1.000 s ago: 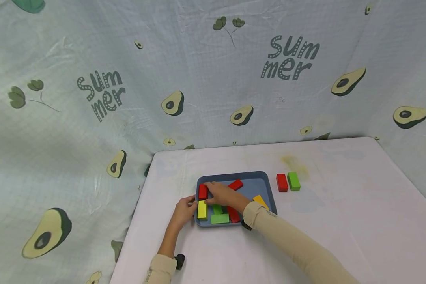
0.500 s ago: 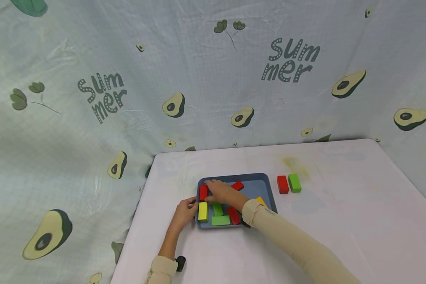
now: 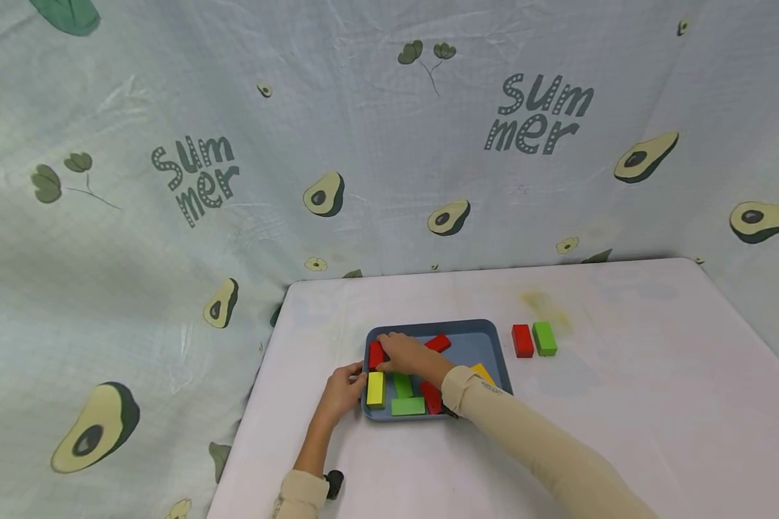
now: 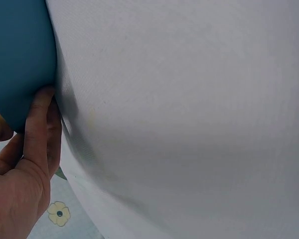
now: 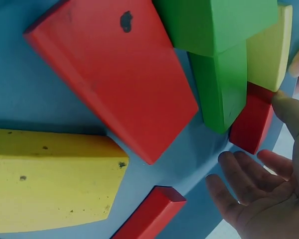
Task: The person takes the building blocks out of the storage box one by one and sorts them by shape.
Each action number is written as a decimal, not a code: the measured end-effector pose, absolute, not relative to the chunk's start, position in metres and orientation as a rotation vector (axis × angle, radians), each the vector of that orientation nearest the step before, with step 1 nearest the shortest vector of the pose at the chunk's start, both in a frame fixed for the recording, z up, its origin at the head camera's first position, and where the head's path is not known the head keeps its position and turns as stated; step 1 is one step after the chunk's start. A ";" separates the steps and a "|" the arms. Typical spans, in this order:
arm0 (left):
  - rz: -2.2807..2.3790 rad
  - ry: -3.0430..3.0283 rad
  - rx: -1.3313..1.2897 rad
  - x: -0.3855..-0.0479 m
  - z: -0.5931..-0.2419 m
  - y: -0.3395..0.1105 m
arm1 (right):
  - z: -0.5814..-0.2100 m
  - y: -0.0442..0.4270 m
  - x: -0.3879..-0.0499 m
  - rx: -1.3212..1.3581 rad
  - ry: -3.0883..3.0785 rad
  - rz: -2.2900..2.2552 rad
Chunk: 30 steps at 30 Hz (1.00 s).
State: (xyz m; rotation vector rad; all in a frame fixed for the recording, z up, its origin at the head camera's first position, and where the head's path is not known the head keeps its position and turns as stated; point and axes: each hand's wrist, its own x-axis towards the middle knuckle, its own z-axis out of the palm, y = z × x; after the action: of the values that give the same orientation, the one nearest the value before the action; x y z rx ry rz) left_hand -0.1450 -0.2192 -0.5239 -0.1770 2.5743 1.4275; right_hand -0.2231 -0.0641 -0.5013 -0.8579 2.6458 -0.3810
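A blue tray on the table holds several red, green and yellow blocks. My right hand reaches into its left end. There it pinches a red block, with the thumb at one end and fingertips at the other. A yellow block lies just in front of that one. Beside the tray's left side, my left hand holds the tray rim. The left wrist view shows its fingers against the outer wall and part of the thumb at the frame's edge.
Inside the tray, two green blocks, the lower one near the front wall, and more red blocks lie close by. To the tray's right, a red block and a green block stand on the white table. A printed cloth hangs behind.
Both hands stay at nearly the same places on the tray and the red block. The whole head view has shifted slightly, with the scene a little lower and further right.
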 end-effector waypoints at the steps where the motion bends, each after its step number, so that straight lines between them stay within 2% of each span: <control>1: 1.428 2.574 -0.176 -0.145 -0.524 -0.219 | -0.502 -0.064 -0.223 -0.860 2.646 -0.379; 18: 1.467 2.551 -0.159 -0.141 -0.529 -0.220 | -0.512 -0.066 -0.221 -0.868 2.654 -0.350; 30: 1.428 2.590 -0.175 -0.142 -0.526 -0.218 | -0.502 -0.052 -0.226 -0.852 2.590 -0.525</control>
State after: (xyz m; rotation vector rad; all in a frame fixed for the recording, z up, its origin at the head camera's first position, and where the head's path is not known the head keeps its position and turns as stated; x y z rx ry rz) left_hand -0.1417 -0.2184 -0.5256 -0.1746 2.5901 1.4280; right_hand -0.2256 -0.0522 -0.5015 -0.8520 2.5902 -0.5255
